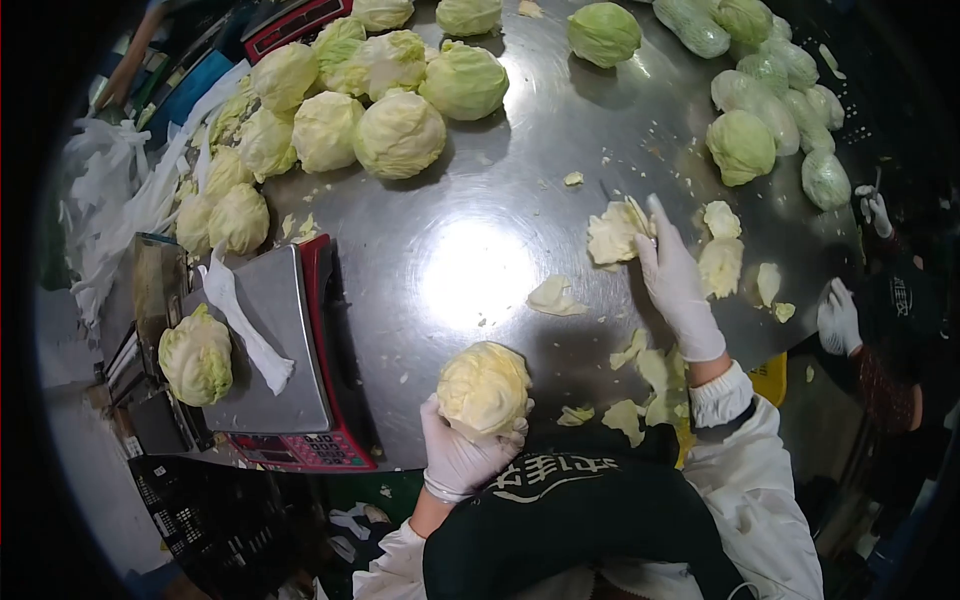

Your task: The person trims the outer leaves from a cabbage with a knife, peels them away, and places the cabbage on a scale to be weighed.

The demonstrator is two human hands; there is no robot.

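Note:
My left hand [468, 455], in a white glove, cups a pale, trimmed cabbage [484, 390] from below at the table's near edge. Farther out to the right, my gloved right hand [680, 290] has its index finger stretched out. A torn cabbage leaf [614, 236] is at its fingers, apparently pinched there. A thin dark line beside that leaf is too small to make out. Loose cabbage leaves [720, 265] lie just right of this hand, and another leaf piece [556, 297] rests on the metal table [400, 260] between my hands.
Several unwrapped cabbages [400, 135] crowd the back left. Wrapped cabbages [765, 100] stand at the back right. On the left, a red scale [275, 340] bears a cabbage [195, 356] and a white glove-like strip [243, 320]. A co-worker's gloved hand [838, 318] shows at right.

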